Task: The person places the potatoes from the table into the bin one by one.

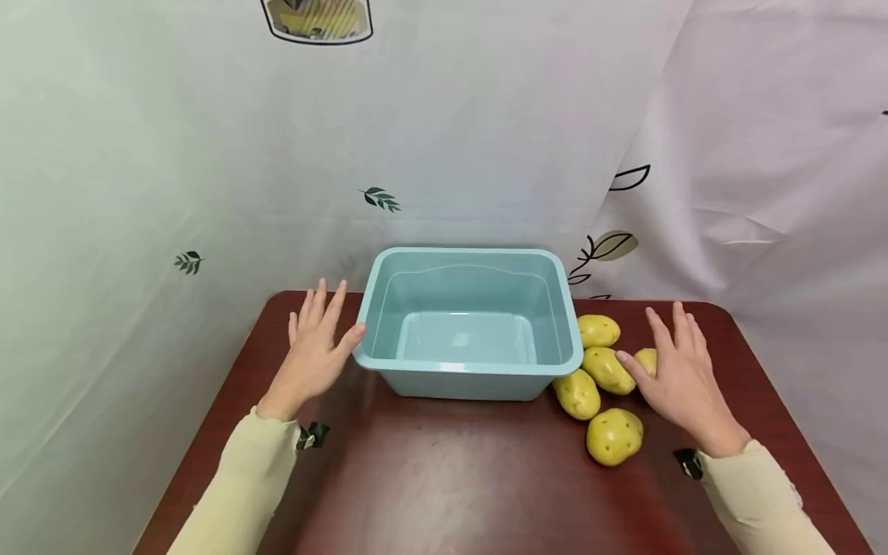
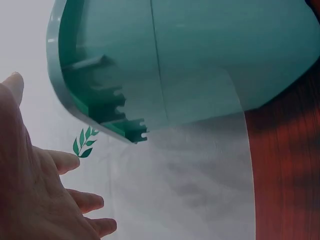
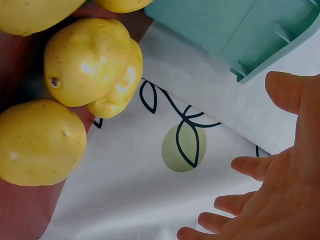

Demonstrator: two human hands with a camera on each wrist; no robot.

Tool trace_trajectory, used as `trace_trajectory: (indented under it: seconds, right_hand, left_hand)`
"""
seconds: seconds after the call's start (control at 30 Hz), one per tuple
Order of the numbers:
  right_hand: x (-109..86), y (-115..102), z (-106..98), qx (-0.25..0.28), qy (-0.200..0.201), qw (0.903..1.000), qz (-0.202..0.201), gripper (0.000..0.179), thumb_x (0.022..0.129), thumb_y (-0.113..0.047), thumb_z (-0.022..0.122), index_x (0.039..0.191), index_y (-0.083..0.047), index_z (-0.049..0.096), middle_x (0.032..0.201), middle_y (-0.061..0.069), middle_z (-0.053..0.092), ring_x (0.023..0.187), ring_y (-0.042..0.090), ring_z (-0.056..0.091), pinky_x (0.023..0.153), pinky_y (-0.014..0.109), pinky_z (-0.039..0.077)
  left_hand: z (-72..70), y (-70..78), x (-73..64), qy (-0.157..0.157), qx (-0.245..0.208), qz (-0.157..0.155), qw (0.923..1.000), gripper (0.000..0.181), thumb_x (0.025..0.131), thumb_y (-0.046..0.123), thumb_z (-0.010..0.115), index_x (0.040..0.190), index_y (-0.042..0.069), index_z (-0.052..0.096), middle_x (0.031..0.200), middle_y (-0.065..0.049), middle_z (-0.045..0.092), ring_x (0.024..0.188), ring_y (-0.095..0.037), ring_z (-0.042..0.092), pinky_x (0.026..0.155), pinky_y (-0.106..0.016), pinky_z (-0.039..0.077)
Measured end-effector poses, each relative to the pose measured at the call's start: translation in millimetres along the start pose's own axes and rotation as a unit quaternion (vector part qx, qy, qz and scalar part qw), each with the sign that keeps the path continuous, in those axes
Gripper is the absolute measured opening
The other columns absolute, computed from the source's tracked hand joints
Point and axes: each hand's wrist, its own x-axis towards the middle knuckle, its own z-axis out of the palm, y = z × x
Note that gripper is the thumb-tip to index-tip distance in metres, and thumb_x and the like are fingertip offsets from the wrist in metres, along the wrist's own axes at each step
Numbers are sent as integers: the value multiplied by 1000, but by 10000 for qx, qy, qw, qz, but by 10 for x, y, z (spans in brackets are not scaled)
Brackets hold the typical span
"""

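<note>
A light blue plastic basin (image 1: 458,368) stands upright on the table, with nothing inside. Just beside its left rim, my left hand (image 1: 308,356) hovers with fingers spread and holds nothing; the left wrist view shows a gap between that hand (image 2: 40,185) and the basin (image 2: 200,60). Several yellow potatoes (image 1: 609,370) lie loose along the basin's right side, the nearest potato (image 1: 614,437) closer to me. Over the rightmost potato (image 1: 647,361), partly hidden, my right hand (image 1: 683,385) is held with spread fingers. In the right wrist view, that hand (image 3: 270,200) touches no potato (image 3: 40,142).
The dark red-brown table (image 1: 444,470) has rounded far corners. A pale cloth (image 1: 486,139) with leaf prints hangs behind it and along both sides. The basin sits near the table's back edge, close to the cloth.
</note>
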Motion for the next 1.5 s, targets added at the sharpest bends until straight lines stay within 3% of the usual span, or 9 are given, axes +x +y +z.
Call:
trace_trajectory:
  seconds: [0.5,0.8,1.1,1.3,1.5]
  right_hand:
    - [-266,27,157,278,-345,9985,-309,82,95,-35,69,156,1,27,164,29,4,147,53,4,109,74,13]
    - [-400,65,241,376,-360,9978,-409,83,93,-34,74,156,-1,30,163,28,10,146,53,11,105,74,21]
    - [-538,116,331,207,-243,9976,-622,81,88,-29,79,151,2,38,150,35,30,134,59,26,101,72,26]
    - [-593,116,361,184,-409,9962,-745,79,86,-27,81,148,2,42,144,31,39,130,53,32,96,68,31]
    - [-638,120,387,83,-670,9944,-809,75,84,-27,83,143,2,47,138,25,46,126,47,38,91,65,38]
  left_hand:
    - [139,96,38,-149,-187,102,9997,78,102,51,51,163,22,13,168,-9,-2,153,-35,-4,114,-68,-4]
    - [210,182,59,-377,-289,153,9988,91,96,59,57,164,21,9,169,-5,-5,153,-37,0,116,-66,2]
    - [270,217,29,-462,-426,-151,9979,107,89,64,65,163,19,3,168,7,-8,152,-38,12,112,-65,26]
    - [305,227,24,-431,-338,-331,9980,119,82,72,67,162,11,4,167,11,-8,154,-30,9,116,-59,24]
    - [327,231,24,-349,-457,-445,9974,130,72,78,71,162,11,6,167,11,-5,153,-27,12,114,-57,29]
